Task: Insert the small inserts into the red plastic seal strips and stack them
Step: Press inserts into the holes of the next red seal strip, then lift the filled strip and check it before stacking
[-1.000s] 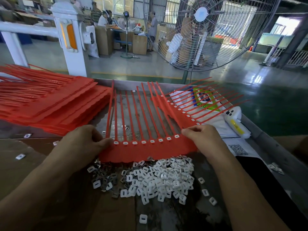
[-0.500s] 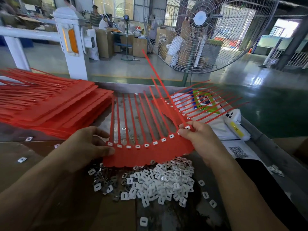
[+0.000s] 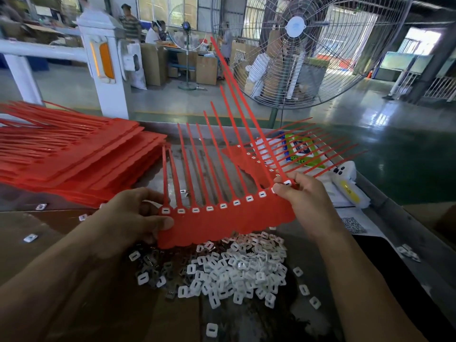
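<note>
Both hands lift the red seal strip sheet [image 3: 222,218] off the table, likely to carry it to the pile. The left hand [image 3: 133,215] pinches its left end; the right hand [image 3: 301,196] pinches its right end. White inserts [image 3: 237,270] lie underneath. The red stack [image 3: 81,156] waits far left, with open room between.

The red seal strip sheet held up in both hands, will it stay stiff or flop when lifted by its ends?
The red seal strip sheet probably flexes: its flat band curves between the left hand and right hand. Its thin tails fan apart, so they likely whip and snag. It looks light, since fingertip pinches carry it.
</note>
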A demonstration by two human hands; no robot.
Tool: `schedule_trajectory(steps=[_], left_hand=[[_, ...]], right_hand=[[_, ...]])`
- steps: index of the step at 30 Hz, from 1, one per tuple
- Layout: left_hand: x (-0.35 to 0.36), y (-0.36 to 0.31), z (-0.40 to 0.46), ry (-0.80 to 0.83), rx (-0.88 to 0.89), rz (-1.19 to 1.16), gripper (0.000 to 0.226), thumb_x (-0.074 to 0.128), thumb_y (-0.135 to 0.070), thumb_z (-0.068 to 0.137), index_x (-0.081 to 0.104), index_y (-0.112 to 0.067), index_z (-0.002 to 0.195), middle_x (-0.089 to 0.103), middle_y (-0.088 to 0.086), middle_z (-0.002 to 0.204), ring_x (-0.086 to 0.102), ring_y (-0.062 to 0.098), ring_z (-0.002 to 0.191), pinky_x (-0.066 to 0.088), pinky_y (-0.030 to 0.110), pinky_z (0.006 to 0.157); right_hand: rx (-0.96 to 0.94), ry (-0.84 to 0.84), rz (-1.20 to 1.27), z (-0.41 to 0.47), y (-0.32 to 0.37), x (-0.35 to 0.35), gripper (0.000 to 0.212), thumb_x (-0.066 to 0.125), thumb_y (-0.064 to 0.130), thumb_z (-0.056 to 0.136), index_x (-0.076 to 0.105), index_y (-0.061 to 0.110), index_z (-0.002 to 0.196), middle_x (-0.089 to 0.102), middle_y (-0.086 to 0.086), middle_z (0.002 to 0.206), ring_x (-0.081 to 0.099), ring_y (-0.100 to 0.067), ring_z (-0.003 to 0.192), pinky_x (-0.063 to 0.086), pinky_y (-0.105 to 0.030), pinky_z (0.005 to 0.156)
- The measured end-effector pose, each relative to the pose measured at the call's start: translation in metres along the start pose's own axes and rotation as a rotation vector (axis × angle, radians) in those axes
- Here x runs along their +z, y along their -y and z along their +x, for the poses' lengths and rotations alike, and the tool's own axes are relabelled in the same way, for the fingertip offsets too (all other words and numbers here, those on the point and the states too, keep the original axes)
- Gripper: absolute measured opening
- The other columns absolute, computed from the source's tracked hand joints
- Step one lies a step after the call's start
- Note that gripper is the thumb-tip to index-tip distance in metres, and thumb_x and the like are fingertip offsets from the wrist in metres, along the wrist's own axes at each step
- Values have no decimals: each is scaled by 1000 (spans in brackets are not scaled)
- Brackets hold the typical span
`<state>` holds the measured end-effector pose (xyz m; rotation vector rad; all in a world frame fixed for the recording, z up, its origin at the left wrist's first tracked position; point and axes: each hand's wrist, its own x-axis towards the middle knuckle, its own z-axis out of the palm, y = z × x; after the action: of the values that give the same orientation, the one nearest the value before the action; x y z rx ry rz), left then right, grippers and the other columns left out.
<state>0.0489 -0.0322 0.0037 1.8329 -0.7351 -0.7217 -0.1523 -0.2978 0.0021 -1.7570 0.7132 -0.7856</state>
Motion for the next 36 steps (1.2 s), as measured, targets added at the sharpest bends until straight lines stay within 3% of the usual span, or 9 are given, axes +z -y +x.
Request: schedule_trajectory(steps=[4, 8, 12, 16, 23, 26, 28, 32, 36], left_hand=[[14, 2, -3, 5, 60, 32, 37, 80, -7, 82, 63, -19, 113, 76, 12, 86, 72, 26, 67, 58, 28, 59], [28, 0, -7, -80, 183, 49, 39, 78, -8, 85, 61, -24, 117, 76, 2, 94, 75, 21, 78, 60, 29, 62], [36, -4, -11, -115, 243, -30, 41, 74, -3, 88, 61, -24, 120, 74, 4, 94, 76, 20, 80, 59, 24, 59], [36, -3, -9, -178, 262, -15, 42, 73, -4, 88, 62, -27, 121, 74, 4, 94, 76, 18, 80, 60, 26, 60], [24, 9, 7, -354, 265, 83, 38, 75, -8, 89, 67, -28, 121, 74, -5, 89, 73, 4, 79, 55, 16, 61], [21, 12, 11, -392, 266, 169, 39, 76, -10, 89, 67, -27, 123, 73, -6, 94, 71, 7, 84, 56, 28, 76], [22, 12, 11, -407, 289, 175, 39, 76, -10, 89, 67, -30, 121, 73, -7, 93, 71, 8, 83, 58, 33, 79], [23, 11, 13, -426, 326, 191, 38, 75, -11, 90, 67, -32, 120, 72, -8, 93, 70, 5, 83, 58, 32, 75], [25, 12, 14, -437, 336, 165, 37, 72, -13, 92, 66, -31, 123, 72, -8, 96, 70, 4, 84, 59, 31, 75]], right_hand=[[-15, -32, -7, 0, 1, -8, 14, 71, 15, 92, 75, 28, 89, 76, 11, 83, 72, -4, 73, 53, -17, 55], [14, -76, -58, 1, -3, -6, 8, 70, 16, 93, 74, 24, 94, 77, 4, 90, 74, -14, 84, 61, -33, 71], [4, -98, -91, 1, -3, -8, 8, 69, 19, 94, 73, 27, 93, 76, 10, 86, 73, -8, 80, 56, -24, 65], [23, -119, -71, 2, -4, -7, 7, 69, 21, 94, 73, 26, 93, 76, 9, 86, 74, -15, 82, 62, -36, 70], [-11, -62, -76, -1, -6, 12, 4, 65, 25, 100, 67, 27, 101, 76, 4, 98, 74, -17, 91, 63, -39, 78], [-36, -37, -93, -2, -8, 16, 4, 63, 25, 101, 66, 28, 104, 74, 6, 102, 71, -12, 94, 59, -31, 76], [-54, -47, -87, -1, -8, 17, 4, 63, 26, 101, 65, 29, 104, 73, 8, 102, 71, -10, 93, 58, -25, 71], [-72, -67, -94, 0, -9, 19, 5, 64, 23, 100, 64, 28, 102, 72, 6, 105, 69, -16, 100, 59, -44, 88], [-61, -89, -86, 2, -9, 19, 5, 65, 24, 100, 64, 29, 100, 72, 7, 106, 68, -15, 100, 57, -48, 93]])
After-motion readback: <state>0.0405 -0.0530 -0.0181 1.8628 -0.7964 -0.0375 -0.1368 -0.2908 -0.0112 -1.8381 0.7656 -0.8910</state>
